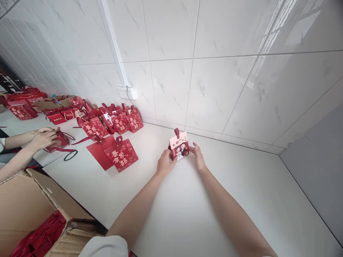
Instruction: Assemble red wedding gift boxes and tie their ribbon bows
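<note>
A small gift box (180,149), pink and red with a cartoon couple and a dark red ribbon loop on top, stands upright on the white table in front of me. My left hand (165,163) is closed on its left side, with the thumb at the front edge and the other fingers partly hidden behind. At the box's right side is my right hand (198,157), its fingers apart and reaching toward the box. Whether those fingertips touch it, I cannot tell.
Left of me lie a red gift bag (122,155) and a flat red piece (99,153). Several red gift boxes (120,122) line the wall below a socket (127,92). A co-worker's hands (44,137) handle a red box (59,142). An open carton (29,192) holds red ribbons.
</note>
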A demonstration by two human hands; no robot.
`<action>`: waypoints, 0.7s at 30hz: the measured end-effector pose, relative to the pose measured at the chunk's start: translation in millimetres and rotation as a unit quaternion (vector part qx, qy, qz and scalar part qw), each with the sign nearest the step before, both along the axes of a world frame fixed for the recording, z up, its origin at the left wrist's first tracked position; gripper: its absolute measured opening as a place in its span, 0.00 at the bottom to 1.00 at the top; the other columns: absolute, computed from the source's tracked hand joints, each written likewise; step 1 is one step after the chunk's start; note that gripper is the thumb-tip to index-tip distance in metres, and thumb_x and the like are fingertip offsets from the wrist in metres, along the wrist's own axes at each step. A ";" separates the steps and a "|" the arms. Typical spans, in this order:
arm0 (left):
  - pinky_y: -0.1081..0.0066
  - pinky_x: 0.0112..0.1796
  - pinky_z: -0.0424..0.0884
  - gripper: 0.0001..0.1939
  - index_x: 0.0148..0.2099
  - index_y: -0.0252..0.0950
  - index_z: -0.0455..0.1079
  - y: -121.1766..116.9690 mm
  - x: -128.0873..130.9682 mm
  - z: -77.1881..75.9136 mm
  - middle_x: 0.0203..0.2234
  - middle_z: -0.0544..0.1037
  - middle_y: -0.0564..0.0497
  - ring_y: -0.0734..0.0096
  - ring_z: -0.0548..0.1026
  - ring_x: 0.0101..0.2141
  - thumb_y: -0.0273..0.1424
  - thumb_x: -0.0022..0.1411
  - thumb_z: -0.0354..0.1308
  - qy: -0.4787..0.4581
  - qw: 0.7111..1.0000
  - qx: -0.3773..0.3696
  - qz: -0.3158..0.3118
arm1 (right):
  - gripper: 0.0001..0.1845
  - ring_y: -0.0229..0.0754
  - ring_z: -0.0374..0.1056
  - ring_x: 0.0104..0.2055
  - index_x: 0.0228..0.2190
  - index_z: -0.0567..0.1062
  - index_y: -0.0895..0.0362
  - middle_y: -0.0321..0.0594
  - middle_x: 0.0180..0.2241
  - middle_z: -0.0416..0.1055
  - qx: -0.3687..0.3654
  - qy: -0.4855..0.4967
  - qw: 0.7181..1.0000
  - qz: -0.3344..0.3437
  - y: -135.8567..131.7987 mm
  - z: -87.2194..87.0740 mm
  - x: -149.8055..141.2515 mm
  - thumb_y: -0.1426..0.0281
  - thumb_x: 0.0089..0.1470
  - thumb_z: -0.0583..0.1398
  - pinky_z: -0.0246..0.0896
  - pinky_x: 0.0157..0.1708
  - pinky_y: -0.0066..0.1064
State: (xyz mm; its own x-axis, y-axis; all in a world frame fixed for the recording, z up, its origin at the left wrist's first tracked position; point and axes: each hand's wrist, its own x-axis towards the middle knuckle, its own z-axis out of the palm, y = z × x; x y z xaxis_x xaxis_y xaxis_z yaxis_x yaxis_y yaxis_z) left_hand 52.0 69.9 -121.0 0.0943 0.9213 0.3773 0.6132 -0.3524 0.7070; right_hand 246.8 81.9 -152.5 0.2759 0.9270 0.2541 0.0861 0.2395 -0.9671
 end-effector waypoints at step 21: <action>0.63 0.59 0.58 0.27 0.66 0.39 0.47 4.8 -7.4 4.2 0.62 0.59 0.43 0.65 0.61 0.60 0.40 0.68 0.44 -0.156 0.988 0.023 0.003 | 0.26 0.47 0.72 0.38 0.47 0.69 0.53 0.41 0.35 0.77 -0.017 -0.095 0.970 0.224 -31.7 18.1 -10.3 0.49 0.54 0.57 0.66 0.41 0.39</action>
